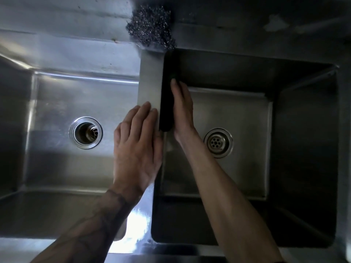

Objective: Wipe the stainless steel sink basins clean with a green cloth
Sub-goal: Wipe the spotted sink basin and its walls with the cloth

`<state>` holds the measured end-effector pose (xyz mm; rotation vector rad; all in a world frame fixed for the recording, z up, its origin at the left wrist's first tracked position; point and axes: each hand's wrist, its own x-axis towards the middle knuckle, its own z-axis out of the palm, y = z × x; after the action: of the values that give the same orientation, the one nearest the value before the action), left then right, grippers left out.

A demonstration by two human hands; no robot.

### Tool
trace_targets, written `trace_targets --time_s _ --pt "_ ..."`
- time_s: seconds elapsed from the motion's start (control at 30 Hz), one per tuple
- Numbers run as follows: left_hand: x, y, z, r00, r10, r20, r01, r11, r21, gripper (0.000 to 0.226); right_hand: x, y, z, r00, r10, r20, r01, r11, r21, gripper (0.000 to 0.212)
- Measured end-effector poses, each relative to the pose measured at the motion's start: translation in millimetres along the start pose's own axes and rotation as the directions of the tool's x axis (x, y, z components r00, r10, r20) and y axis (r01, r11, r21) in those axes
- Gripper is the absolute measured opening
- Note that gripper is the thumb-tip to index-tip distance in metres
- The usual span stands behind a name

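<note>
Two stainless steel basins fill the view: the left basin (57, 103) and the darker right basin (247, 114), split by a flat divider (150, 76). My left hand (138, 145) rests flat on the divider with its fingers straight. My right hand (182, 109) presses a dark green cloth (167, 111) against the right basin's left wall, fingers extended along it. The cloth looks almost black in the shadow and is partly hidden by my hand.
A steel wool scourer (152, 28) sits on the back ledge above the divider. Each basin has a round drain, the left drain (85, 132) open and the right drain (218, 142) with a strainer. The front rim (171, 253) runs along the bottom.
</note>
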<state>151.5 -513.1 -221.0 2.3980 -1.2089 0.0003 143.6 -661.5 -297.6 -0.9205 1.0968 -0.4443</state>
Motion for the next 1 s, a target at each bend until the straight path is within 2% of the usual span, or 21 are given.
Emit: trace_targets --time_s 0.07,0.17,0.37,0.53,0.6,0.7,0.77,0.83,0.9,1.0 --pt "0 0 1 1.000 0.001 0.003 -0.001 1.000 0.000 0.043 1 -2 9 0.999 0.000 -0.041 -0.002 0.999 -0.047 0.050" --pt "1 -1 1 1.000 -0.003 0.016 0.003 1.000 0.004 0.047 5 -2 19 0.994 -0.017 -0.113 0.007 0.996 -0.090 0.057" --pt "1 -2 0 0.999 -0.006 0.038 0.008 0.999 -0.032 0.053 -26 -7 18 0.987 -0.146 -0.060 0.141 0.987 -0.071 0.047" --pt "2 -2 0 1.000 -0.002 0.029 0.003 0.999 -0.043 0.054 -3 4 22 0.991 0.010 -0.130 -0.028 0.990 -0.142 0.071" --pt "1 -3 0 1.000 -0.001 0.024 0.002 0.999 -0.050 0.049 -21 -2 20 0.996 0.011 -0.086 -0.023 0.991 -0.135 0.067" --pt "0 -5 2 1.000 0.001 0.015 0.000 0.997 -0.075 0.042 -43 3 10 0.999 -0.047 -0.006 0.046 0.995 -0.089 0.050" --pt "-1 -6 2 1.000 -0.001 0.017 0.002 0.995 -0.098 0.041 -42 9 9 1.000 -0.005 -0.028 0.002 0.996 -0.086 0.045" --pt "-2 -6 1 1.000 -0.001 0.030 0.004 0.995 -0.103 0.041 -33 19 9 0.992 0.105 -0.069 -0.112 0.987 -0.112 0.061" --pt "-5 -7 -2 0.999 0.007 0.053 -0.001 0.994 -0.105 0.043 -37 22 6 0.990 0.127 -0.062 -0.133 0.983 -0.124 0.069" --pt "-18 -9 -9 0.995 0.011 0.099 -0.002 0.996 -0.089 0.046 -67 12 3 0.998 0.053 -0.016 -0.055 0.992 -0.114 0.042"
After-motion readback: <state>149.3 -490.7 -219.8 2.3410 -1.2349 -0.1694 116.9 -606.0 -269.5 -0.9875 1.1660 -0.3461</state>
